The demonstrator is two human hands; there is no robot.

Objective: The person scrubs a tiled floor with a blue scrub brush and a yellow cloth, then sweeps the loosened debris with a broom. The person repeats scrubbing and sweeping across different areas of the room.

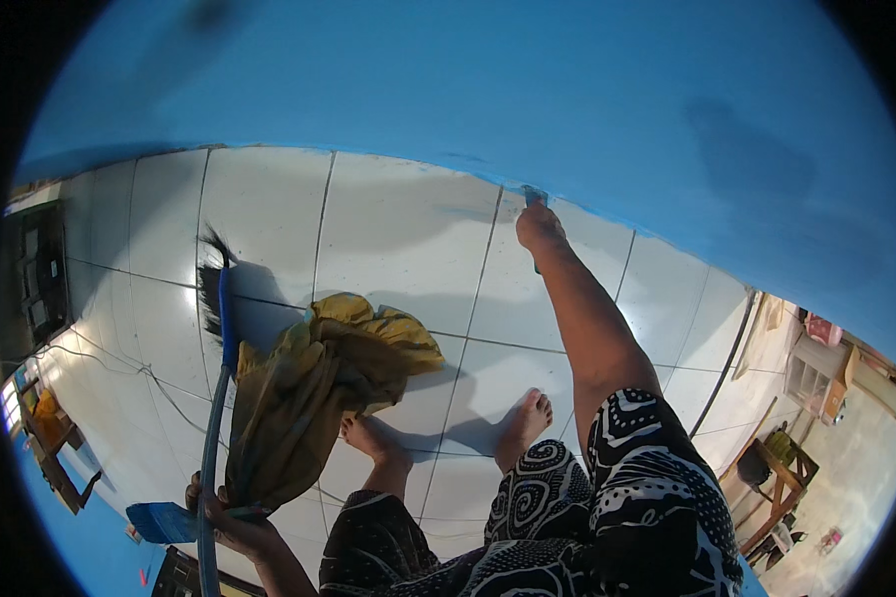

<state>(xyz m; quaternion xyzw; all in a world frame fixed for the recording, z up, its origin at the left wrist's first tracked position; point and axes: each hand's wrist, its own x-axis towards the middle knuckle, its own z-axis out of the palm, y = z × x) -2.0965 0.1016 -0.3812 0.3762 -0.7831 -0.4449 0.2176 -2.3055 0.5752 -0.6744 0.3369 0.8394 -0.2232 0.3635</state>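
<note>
My left hand (234,522) is closed round the blue-grey handle of a broom (215,438), whose blue head and black bristles point away over the floor. A flat, blue, paddle-like piece (159,521) sticks out of the same hand to the left. Against that hand hangs a crumpled yellow-brown cloth (289,428); whether the fingers grip it too cannot be made out. Stretched far forward, my right hand (541,227) is closed on a small blue-tipped tool (534,195), its tip at the foot of the blue wall (528,90). The tool's exact kind is hidden.
White floor tiles (398,219) with dark joints run up to the wall, with blue smears along the edge. My bare feet (524,423) stand on them. A thin cable (159,383) lies at left. Wooden furniture (782,483) stands at right, and a dark cabinet (42,269) far left.
</note>
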